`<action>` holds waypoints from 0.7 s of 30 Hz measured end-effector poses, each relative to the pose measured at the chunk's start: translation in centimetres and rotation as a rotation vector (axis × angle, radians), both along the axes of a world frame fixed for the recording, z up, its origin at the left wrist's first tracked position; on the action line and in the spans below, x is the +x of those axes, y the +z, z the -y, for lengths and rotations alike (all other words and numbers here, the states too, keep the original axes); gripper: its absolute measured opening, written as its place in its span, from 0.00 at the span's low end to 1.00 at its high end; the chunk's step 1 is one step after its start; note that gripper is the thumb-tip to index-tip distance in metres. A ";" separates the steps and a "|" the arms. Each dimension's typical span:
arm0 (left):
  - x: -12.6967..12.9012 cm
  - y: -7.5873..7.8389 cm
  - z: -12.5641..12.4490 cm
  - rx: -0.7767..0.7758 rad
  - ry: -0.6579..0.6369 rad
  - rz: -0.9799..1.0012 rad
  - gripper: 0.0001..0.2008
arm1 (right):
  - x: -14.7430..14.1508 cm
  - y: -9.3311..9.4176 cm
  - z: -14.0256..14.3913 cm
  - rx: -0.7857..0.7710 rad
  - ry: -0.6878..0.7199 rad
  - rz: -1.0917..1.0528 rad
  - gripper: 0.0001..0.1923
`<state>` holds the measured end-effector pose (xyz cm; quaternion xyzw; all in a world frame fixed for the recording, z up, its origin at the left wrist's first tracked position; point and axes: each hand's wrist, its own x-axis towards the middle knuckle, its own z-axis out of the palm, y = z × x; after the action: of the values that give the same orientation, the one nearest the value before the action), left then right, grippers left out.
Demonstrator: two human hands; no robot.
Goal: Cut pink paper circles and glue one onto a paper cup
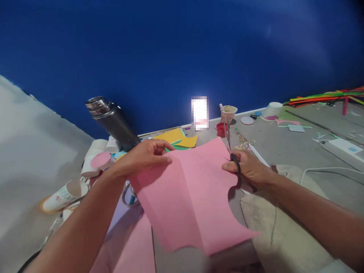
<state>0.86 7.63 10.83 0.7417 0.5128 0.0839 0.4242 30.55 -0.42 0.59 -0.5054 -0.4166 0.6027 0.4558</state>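
Note:
A sheet of pink paper with a crease down its middle and curved pieces cut from its edges is held up in front of me. My left hand pinches its upper left edge, thumb on top. In my right hand is a pair of scissors with black handles, its blades pointing up and away from me. The right thumb lies at the sheet's right edge, beside the scissor handle. Yellow paper and a bit of green paper lie behind the sheet.
A dark thermos leans at the left, near several paper cups. More pink paper lies below. Toward the back stand a patterned cup, a red container and a white cup. A white power strip is at right.

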 end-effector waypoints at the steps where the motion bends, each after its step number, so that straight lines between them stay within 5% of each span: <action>1: 0.6 0.8 0.4 0.238 0.059 -0.076 0.19 | -0.4 -0.3 0.1 -0.021 -0.010 -0.032 0.14; 3: 2.1 1.2 2.6 0.603 0.213 -0.045 0.16 | -1.2 -0.9 0.3 -0.067 -0.048 -0.135 0.15; 4: 2.9 0.9 4.4 0.622 0.226 0.035 0.14 | -1.6 -1.0 0.4 -0.087 -0.071 -0.191 0.15; 6: 4.5 -1.0 8.6 0.314 0.100 0.242 0.10 | -2.2 -1.1 0.6 -0.111 -0.111 -0.272 0.15; 8: 6.0 -4.0 12.3 -0.233 -0.196 0.425 0.10 | -2.7 -1.0 0.7 -0.137 -0.124 -0.307 0.16; 10: 7.3 -7.4 14.5 -0.572 -0.206 0.457 0.16 | -3.0 -0.7 1.0 -0.178 -0.116 -0.326 0.17; 14: 9.3 -12.1 15.1 -0.779 0.147 0.545 0.21 | -3.6 -0.5 1.7 -0.242 -0.052 -0.382 0.18; 21: 9.0 -13.6 14.5 -0.574 0.292 0.777 0.33 | -4.5 0.7 2.4 -0.219 -0.007 -0.420 0.17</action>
<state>9.89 -6.83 -2.74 0.4295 0.4178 0.2679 0.7545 26.03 -2.79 1.27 -0.4170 -0.2431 0.7347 0.4768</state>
